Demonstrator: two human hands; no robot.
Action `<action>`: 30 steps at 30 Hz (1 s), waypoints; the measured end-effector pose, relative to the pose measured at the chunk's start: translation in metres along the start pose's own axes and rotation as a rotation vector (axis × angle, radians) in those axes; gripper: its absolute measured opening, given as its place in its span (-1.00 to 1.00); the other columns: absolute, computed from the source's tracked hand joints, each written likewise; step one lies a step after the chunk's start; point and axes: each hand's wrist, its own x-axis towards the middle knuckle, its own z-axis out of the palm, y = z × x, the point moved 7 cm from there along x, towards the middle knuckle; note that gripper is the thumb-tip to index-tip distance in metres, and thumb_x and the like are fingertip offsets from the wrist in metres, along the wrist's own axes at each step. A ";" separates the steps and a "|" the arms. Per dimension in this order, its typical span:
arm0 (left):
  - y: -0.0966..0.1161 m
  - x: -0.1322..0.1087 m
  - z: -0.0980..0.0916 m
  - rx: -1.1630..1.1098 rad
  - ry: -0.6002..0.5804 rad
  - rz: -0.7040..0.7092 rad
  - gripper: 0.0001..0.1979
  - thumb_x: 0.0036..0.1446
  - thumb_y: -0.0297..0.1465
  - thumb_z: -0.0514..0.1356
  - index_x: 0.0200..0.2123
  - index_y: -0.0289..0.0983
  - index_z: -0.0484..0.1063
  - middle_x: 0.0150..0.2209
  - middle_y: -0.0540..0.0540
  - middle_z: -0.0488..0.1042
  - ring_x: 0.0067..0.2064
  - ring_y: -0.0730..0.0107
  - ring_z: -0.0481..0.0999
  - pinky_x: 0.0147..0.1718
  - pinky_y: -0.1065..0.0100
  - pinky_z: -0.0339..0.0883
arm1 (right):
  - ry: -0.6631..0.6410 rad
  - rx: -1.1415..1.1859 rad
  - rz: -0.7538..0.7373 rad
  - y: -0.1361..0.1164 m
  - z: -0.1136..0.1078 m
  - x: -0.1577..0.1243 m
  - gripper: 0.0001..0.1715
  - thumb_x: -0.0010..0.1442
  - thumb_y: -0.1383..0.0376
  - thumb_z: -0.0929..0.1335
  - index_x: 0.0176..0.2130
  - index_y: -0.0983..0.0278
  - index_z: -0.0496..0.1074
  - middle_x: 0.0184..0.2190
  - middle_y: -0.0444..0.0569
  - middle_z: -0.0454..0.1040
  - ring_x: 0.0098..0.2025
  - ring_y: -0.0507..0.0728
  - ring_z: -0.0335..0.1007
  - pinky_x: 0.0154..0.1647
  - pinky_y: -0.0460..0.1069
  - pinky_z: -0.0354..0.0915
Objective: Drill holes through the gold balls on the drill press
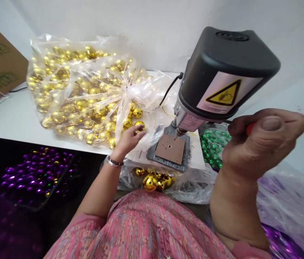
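My left hand (pixel 129 141) is at a gold ball (pixel 139 125) on the table, beside the bag's edge; the thumb and fingers are close around the ball's front. My right hand (pixel 262 140) is closed around the red-tipped lever (pixel 250 128) on the right of the black drill press (pixel 230 68). Below the drill's chuck (pixel 180 131), a brown square board (pixel 170 148) with a small hole lies on the grey base plate (pixel 187 166). A large clear bag of gold balls (pixel 87 93) stands left of the drill.
Gold balls (pixel 150 182) lie in clear plastic at my lap. Green balls (pixel 214 144) are right of the base. A black crate of purple balls (pixel 37 176) sits lower left, a cardboard box (pixel 1 61) upper left. Purple items in plastic (pixel 286 241) are lower right.
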 end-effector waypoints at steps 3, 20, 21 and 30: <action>-0.020 0.031 -0.013 0.118 0.216 -0.153 -0.58 0.25 -0.36 0.11 0.13 -0.33 0.47 0.03 -0.26 0.58 0.01 0.17 0.55 0.05 0.24 0.37 | -0.022 -0.015 -0.004 -0.001 0.000 0.000 -0.52 0.22 -0.10 0.32 -0.33 0.25 0.27 -0.63 -0.29 0.16 -0.60 -0.09 0.21 -0.52 -0.07 0.15; -0.012 0.026 0.032 -0.140 -0.022 0.046 -0.39 0.03 -0.28 0.25 0.18 -0.27 0.31 0.06 -0.20 0.46 0.05 0.17 0.49 0.07 0.14 0.41 | -0.090 0.034 0.032 0.000 0.000 0.000 -0.55 0.19 -0.08 0.36 -0.36 0.26 0.31 -0.62 -0.26 0.27 -0.59 -0.09 0.21 -0.55 -0.08 0.08; -0.013 0.022 0.032 -0.270 -0.050 0.021 -0.37 0.04 -0.27 0.24 0.20 -0.24 0.27 0.03 -0.17 0.45 0.02 0.21 0.50 0.03 0.14 0.45 | -0.099 0.035 0.033 0.001 0.000 0.000 -0.56 0.19 -0.07 0.35 -0.36 0.26 0.32 -0.62 -0.26 0.27 -0.59 -0.08 0.21 -0.55 -0.08 0.08; 0.000 -0.004 0.030 -0.810 -0.294 -0.127 -0.28 -0.07 -0.29 0.33 0.16 -0.09 0.12 -0.24 0.01 0.45 -0.31 0.42 0.52 -0.32 0.36 0.41 | -0.075 -0.025 0.033 0.005 -0.005 -0.001 -0.57 0.20 -0.05 0.36 -0.37 0.27 0.37 -0.60 -0.24 0.23 -0.55 -0.09 0.23 -0.49 -0.07 0.11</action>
